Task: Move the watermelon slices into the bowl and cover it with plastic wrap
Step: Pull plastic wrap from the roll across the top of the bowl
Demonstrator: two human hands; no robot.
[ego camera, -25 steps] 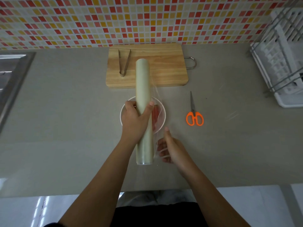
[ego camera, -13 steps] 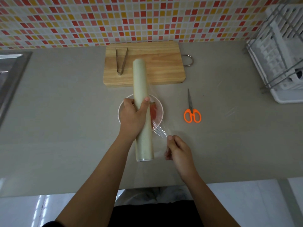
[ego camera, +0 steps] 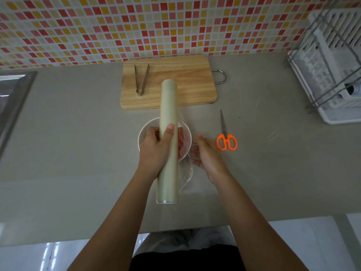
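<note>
On the grey counter (ego camera: 78,133), the plastic wrap roll (ego camera: 166,114) is held near-to-far above the white bowl (ego camera: 145,127), gripped at its middle by the left hand (ego camera: 154,149). The right hand (ego camera: 207,153), just right of the roll, curls its fingers on the loose film (ego camera: 186,174) hanging from the roll's right side. The watermelon slices (ego camera: 182,142) already sit in the bowl, so the film likely needs drawing rightward, across the roll's axis.

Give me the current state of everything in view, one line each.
Bowl, holds watermelon slices, not yet sealed.
Wrap roll, gripped by left hand, held above the bowl.
Film, partly unrolled, held by right hand.
Tongs, lying on cutting board, tips apart.
Scissors, closed, on counter.
</note>
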